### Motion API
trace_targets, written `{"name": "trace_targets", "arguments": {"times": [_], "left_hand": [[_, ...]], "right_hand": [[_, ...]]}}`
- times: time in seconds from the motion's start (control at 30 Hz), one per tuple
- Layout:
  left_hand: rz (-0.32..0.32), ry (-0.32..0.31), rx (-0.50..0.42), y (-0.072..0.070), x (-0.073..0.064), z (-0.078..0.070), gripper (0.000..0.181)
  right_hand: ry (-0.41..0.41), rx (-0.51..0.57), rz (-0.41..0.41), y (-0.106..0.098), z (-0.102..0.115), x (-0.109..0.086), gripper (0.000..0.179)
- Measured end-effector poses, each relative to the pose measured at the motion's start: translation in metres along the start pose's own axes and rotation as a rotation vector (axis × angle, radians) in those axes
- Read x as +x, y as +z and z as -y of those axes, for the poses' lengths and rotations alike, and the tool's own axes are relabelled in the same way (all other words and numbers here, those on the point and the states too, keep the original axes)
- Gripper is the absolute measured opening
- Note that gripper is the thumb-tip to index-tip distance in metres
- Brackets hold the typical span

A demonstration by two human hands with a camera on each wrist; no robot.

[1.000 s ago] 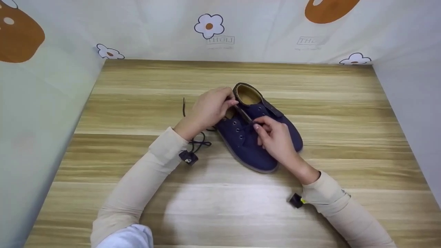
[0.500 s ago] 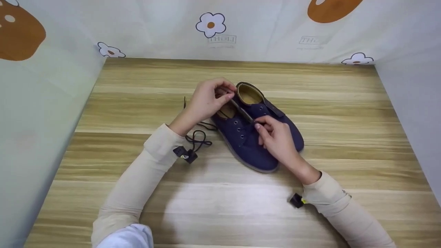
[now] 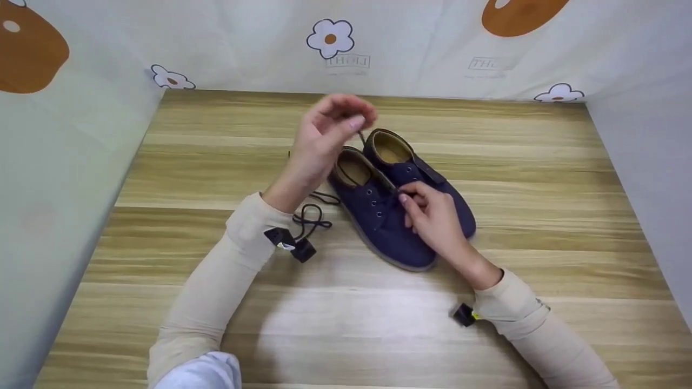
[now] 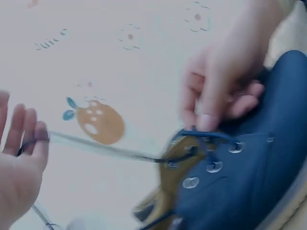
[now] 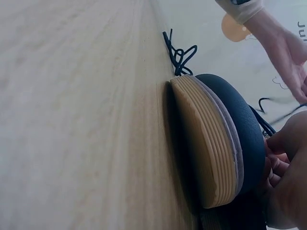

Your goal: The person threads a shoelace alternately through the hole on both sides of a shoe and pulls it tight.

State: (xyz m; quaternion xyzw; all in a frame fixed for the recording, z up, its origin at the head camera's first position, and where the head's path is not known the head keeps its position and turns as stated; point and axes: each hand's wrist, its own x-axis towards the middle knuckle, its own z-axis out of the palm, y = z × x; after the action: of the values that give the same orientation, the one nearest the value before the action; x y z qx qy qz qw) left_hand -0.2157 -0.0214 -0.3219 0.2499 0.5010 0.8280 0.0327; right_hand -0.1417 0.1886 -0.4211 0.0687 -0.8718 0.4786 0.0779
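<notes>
A navy lace-up shoe with metal eyelets stands on the table, its toe pointing toward the lower right. My right hand pinches the edge of its eyelet flap; the lace crosses right by that thumb. Raised above the heel, my left hand holds the dark shoelace, which runs taut from an eyelet to its fingers in the left wrist view. The matching second shoe stands close alongside on the right, partly covered by my right hand.
A loose loop of lace lies on the wood-grain table, left of the shoes. Small black wrist cameras hang from both sleeves. A patterned cloth wall rises behind the table.
My left hand has risen up and away from the shoe, drawing the lace out with it and uncovering the shoe's opening. The right hand stays at the flap.
</notes>
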Motion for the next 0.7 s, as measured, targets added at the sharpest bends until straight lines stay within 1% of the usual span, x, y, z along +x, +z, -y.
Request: {"name": "trace_targets", "arguments": {"times": [0.03,0.1,0.17,0.2,0.27,0.33,0.37,0.4,0.43,0.5,0.53,0.57,0.6,0.63,0.67,0.7], "left_hand": [[-0.027,0.029,0.008,-0.001,0.001,-0.004,0.022],[-0.064,0.083,0.071,-0.005,0.002,-0.013,0.026],[-0.074,0.139,0.179,-0.011,0.003,-0.021,0.034],[-0.069,0.175,0.269,-0.015,0.003,-0.026,0.039],[-0.06,0.255,0.491,-0.024,0.004,-0.034,0.048],[-0.072,0.319,0.706,-0.033,0.004,-0.042,0.048],[-0.092,0.325,0.805,-0.037,0.005,-0.046,0.045],[-0.116,0.309,0.901,-0.041,0.005,-0.049,0.041],[-0.144,0.269,0.979,-0.045,0.005,-0.051,0.038],[-0.195,0.131,1.07,-0.052,0.005,-0.053,0.03],[-0.215,0.046,1.12,-0.055,0.004,-0.053,0.03],[-0.218,-0.04,1.175,-0.058,0.002,-0.052,0.031],[-0.207,-0.107,1.217,-0.06,0.0,-0.049,0.033],[-0.186,-0.157,1.254,-0.06,-0.002,-0.046,0.036],[-0.154,-0.206,1.259,-0.059,-0.005,-0.041,0.04],[-0.113,-0.24,1.238,-0.057,-0.007,-0.036,0.043]], "right_hand": [[-0.004,0.005,0.002,0.0,0.0,0.0,0.014],[-0.013,0.015,0.006,-0.001,-0.001,0.0,0.014],[-0.026,0.025,0.011,-0.002,-0.001,-0.001,0.013],[-0.033,0.028,0.013,-0.002,-0.001,0.0,0.014],[-0.043,0.026,0.017,-0.002,-0.002,0.0,0.014],[-0.049,0.017,0.016,-0.002,-0.002,0.0,0.014],[-0.048,0.015,0.015,-0.002,-0.002,0.001,0.014],[-0.046,0.011,0.014,-0.003,-0.001,0.001,0.014],[-0.044,0.009,0.013,-0.003,-0.001,0.001,0.014],[-0.034,0.007,0.01,-0.004,0.0,0.0,0.014],[-0.027,0.007,0.008,-0.003,0.0,0.0,0.014],[-0.02,0.009,0.01,-0.003,0.0,0.0,0.015],[-0.016,0.009,0.013,-0.003,0.001,0.0,0.015],[-0.012,0.008,0.017,-0.004,0.001,0.0,0.015],[-0.008,0.007,0.021,-0.004,0.002,0.0,0.015],[-0.007,0.002,0.021,-0.004,0.003,-0.001,0.015]]}}
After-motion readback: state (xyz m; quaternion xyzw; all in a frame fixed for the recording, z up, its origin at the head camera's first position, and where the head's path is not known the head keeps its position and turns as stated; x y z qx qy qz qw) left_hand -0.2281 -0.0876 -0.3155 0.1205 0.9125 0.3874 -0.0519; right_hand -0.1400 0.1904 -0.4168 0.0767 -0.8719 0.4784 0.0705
